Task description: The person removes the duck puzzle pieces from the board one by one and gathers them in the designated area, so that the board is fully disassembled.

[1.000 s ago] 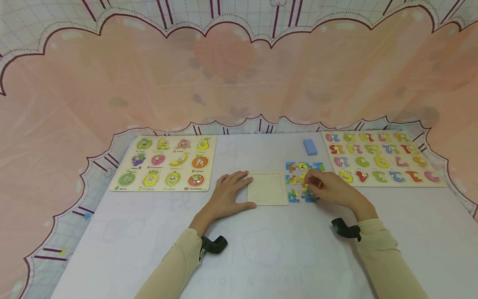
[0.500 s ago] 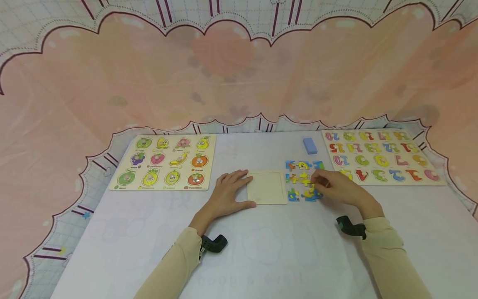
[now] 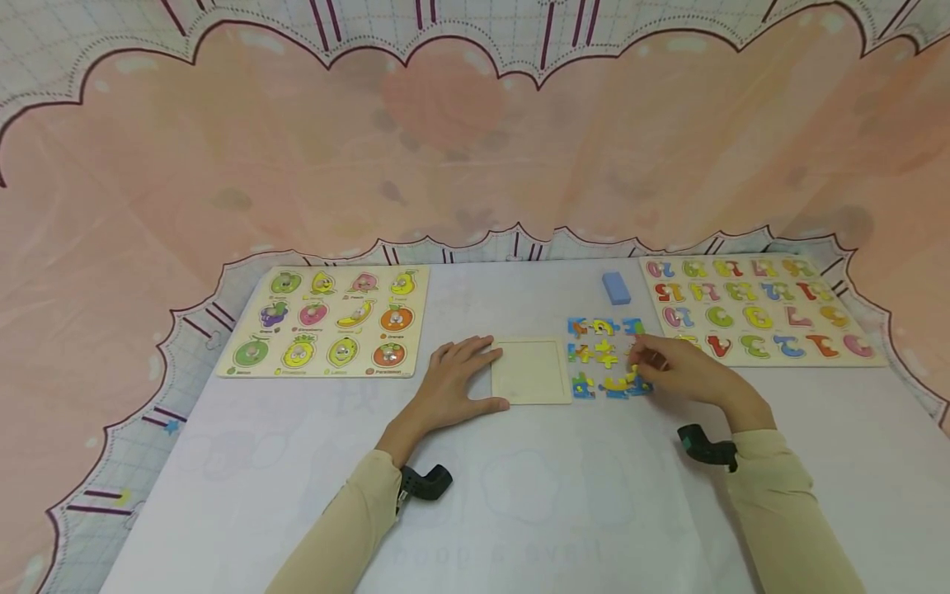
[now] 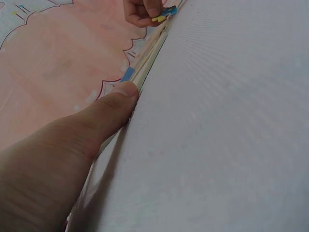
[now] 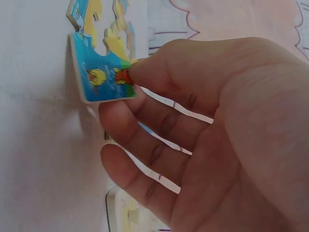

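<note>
My left hand point(image 3: 453, 388) rests at the left side of a blank cream puzzle frame point(image 3: 530, 373), its fingers spread and its thumb at the near edge. In the left wrist view, the thumb point(image 4: 108, 108) presses along that thin edge. At the right, my right hand point(image 3: 693, 375) pinches a blue corner jigsaw piece point(image 5: 99, 72) between thumb and fingertips; yellow and orange figures show on its face. Several other jigsaw pieces point(image 3: 604, 354) lie in loose rows between the frame and this hand, at the near right of which the held piece sits.
Behind the pieces lies a blue block point(image 3: 616, 289). A fruit peg board point(image 3: 334, 323) is at the back left and a number board point(image 3: 750, 301) at the back right. All stand on a white table point(image 3: 519, 487) before a pink patterned cloth point(image 3: 475, 165).
My right hand has moved a little to the right, drawing the corner jigsaw piece along with it, away from the frame. The left hand has stayed in place.
</note>
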